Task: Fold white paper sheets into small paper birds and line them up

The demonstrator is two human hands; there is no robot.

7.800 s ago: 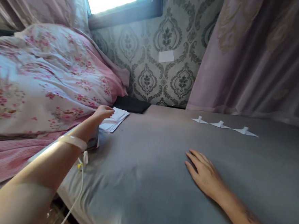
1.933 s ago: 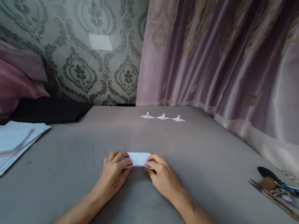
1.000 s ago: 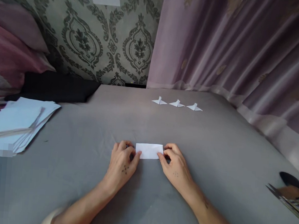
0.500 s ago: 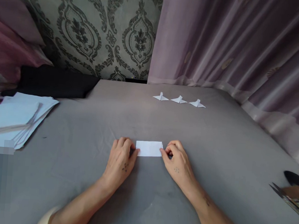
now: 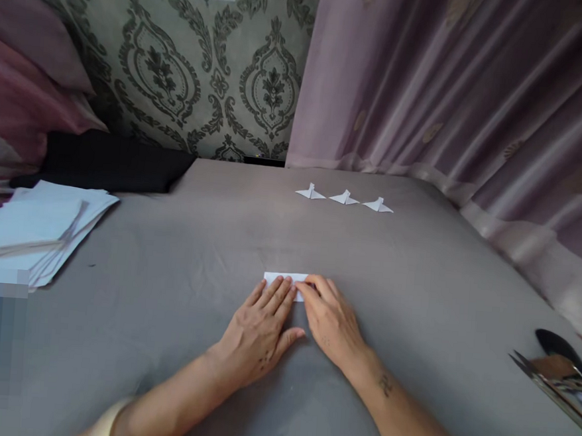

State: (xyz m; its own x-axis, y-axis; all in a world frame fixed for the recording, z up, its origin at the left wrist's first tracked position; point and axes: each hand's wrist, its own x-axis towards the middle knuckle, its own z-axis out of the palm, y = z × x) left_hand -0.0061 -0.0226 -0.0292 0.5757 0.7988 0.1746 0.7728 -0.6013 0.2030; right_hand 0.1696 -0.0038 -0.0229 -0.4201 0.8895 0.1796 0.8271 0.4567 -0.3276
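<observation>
Checking the folded white paper (image 5: pixel 279 276), we find it flat on the grey sheet (image 5: pixel 194 238), partly covered. The left hand (image 5: pixel 257 335) lays straight, slightly parted fingers over it; the right hand (image 5: pixel 331 317) bends narrowed fingers at the paper's right end, pinch unconfirmed. We judge this a creasing step, the next move calling for steady left-hand pressure. Three paper figures (image 5: pixel 345 198) sit beyond.

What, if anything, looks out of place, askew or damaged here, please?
The stack of white paper sheets at left lies askew, its edges fanned rather than squared. By contrast, the three small folded white paper figures form a tidy row. No spill or damage shows.
</observation>
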